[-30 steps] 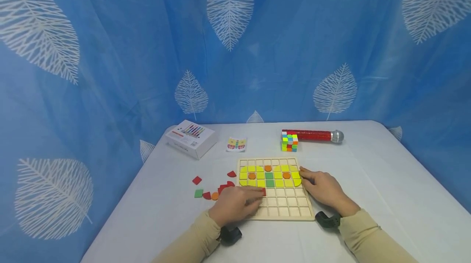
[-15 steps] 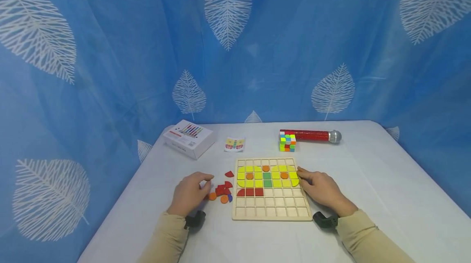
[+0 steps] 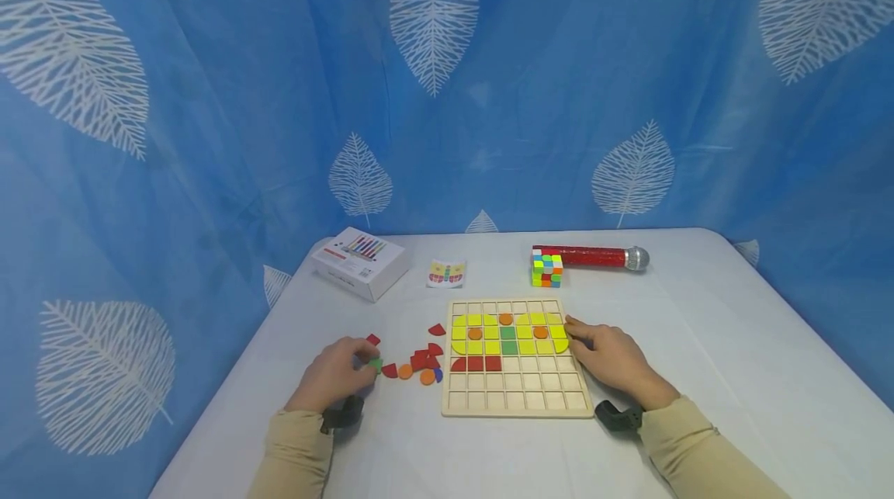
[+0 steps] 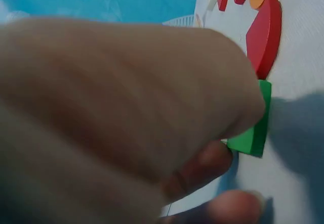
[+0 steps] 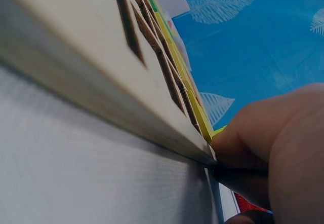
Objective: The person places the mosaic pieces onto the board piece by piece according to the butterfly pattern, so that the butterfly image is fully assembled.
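Green tile lies at half-curled left hand, grip unclear; relaxed right hand touches board.

Even, fairly bright light covers the worktop in the head view, with pale sheen on the blue curtain and the yellow tiles glaring. The wrist views are dimmer and greyer: the left hand is blurred, a dark shadow lies beside the green tile, and the wooden board goes soft up close
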`<state>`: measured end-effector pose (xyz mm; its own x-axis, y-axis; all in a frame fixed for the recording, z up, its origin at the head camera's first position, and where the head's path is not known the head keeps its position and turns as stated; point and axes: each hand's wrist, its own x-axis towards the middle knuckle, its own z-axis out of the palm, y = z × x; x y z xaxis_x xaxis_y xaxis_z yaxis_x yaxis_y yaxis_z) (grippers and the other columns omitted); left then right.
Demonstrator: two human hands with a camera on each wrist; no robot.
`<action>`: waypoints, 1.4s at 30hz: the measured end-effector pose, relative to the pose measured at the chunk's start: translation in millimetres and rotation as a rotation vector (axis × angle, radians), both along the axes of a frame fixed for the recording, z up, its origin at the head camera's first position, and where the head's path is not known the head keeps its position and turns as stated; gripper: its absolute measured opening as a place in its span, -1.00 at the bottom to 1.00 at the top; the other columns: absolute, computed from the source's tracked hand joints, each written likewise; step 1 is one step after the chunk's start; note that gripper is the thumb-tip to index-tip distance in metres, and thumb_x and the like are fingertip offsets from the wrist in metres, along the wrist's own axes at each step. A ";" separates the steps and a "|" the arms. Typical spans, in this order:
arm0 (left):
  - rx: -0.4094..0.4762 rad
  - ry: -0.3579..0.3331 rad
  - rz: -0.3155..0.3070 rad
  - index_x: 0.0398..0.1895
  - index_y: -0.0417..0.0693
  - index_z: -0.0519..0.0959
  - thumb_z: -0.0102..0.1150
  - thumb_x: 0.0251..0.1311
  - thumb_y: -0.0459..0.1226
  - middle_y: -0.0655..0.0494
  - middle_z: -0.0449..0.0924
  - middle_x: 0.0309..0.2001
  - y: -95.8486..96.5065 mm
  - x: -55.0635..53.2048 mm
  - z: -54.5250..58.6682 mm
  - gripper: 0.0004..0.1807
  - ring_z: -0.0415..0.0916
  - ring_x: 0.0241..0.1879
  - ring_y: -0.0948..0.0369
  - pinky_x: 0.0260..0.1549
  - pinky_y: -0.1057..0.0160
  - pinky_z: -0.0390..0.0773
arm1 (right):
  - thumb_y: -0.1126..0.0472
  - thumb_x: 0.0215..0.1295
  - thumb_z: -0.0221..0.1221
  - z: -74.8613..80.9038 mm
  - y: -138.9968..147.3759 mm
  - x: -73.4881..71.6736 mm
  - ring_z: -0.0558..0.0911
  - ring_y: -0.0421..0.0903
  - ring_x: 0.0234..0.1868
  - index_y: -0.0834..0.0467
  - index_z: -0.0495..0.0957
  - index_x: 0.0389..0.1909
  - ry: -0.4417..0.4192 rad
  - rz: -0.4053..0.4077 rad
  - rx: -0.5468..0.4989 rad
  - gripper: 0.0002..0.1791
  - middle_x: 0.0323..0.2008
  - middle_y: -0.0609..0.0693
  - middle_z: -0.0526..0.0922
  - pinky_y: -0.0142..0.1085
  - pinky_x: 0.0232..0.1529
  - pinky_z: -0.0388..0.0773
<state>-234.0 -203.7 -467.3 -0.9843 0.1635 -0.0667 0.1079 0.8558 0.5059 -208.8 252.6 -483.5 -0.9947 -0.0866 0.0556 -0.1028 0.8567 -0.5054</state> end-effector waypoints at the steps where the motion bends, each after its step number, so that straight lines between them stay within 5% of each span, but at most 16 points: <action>1: 0.005 0.000 -0.001 -0.09 0.08 0.73 0.43 0.12 -0.26 0.13 0.67 -0.09 0.5 0.4 0.4 -0.75 0.55 -0.10 0.14 -0.05 -0.04 0.63 | 0.09 0.49 0.13 -0.1 0.1 0.1 0.47 0.31 0.38 0.22 0.51 0.35 0.001 -0.001 0.002 -0.50 0.40 0.09 0.50 0.00 0.02 0.54; 13: 0.003 0.026 0.030 -0.17 0.03 0.65 0.47 0.16 -0.27 0.12 0.64 -0.19 7.1 0.6 4.6 -0.79 0.53 -0.18 0.15 -0.09 0.02 0.63 | 0.12 0.48 0.13 2.3 1.4 0.8 0.46 0.34 0.37 0.26 0.52 0.33 0.026 0.017 -0.007 -0.50 0.39 0.13 0.50 0.27 0.23 0.45; 22: 0.041 0.161 0.089 -0.23 0.12 0.65 0.41 0.23 -0.23 0.22 0.64 -0.27 25.4 0.3 -2.8 -0.88 0.46 -0.35 0.23 -0.38 0.24 0.48 | 0.12 0.48 0.13 1.0 1.1 1.1 0.47 0.32 0.37 0.25 0.51 0.35 0.022 0.015 -0.010 -0.50 0.39 0.12 0.50 0.26 0.25 0.44; 28: 0.228 0.220 0.116 -0.20 0.11 0.67 0.40 0.26 -0.21 0.20 0.66 -0.24 54.9 6.0 -11.5 -0.89 0.42 -0.47 0.23 -0.50 0.30 0.47 | 0.10 0.49 0.13 1.8 0.0 1.1 0.45 0.32 0.38 0.24 0.51 0.35 0.006 0.005 -0.010 -0.50 0.40 0.12 0.49 0.27 0.27 0.43; 35: 0.434 0.181 0.022 -0.21 0.14 0.67 0.39 0.27 -0.22 0.23 0.63 -0.27 91.3 17.1 -19.9 -0.91 0.41 -0.51 0.24 -0.57 0.39 0.45 | 0.10 0.49 0.14 2.8 -1.2 2.0 0.45 0.32 0.39 0.24 0.52 0.34 -0.007 0.002 -0.025 -0.50 0.40 0.12 0.50 0.27 0.28 0.41; 42: 0.504 0.239 -0.050 -0.21 0.07 0.68 0.37 0.27 -0.29 0.21 0.66 -0.29 111.8 22.1 -20.6 -0.91 0.36 -0.56 0.33 -0.60 0.41 0.41 | 0.10 0.49 0.15 2.2 -2.2 1.9 0.45 0.33 0.39 0.23 0.52 0.34 -0.013 -0.010 -0.021 -0.50 0.40 0.11 0.49 0.28 0.28 0.40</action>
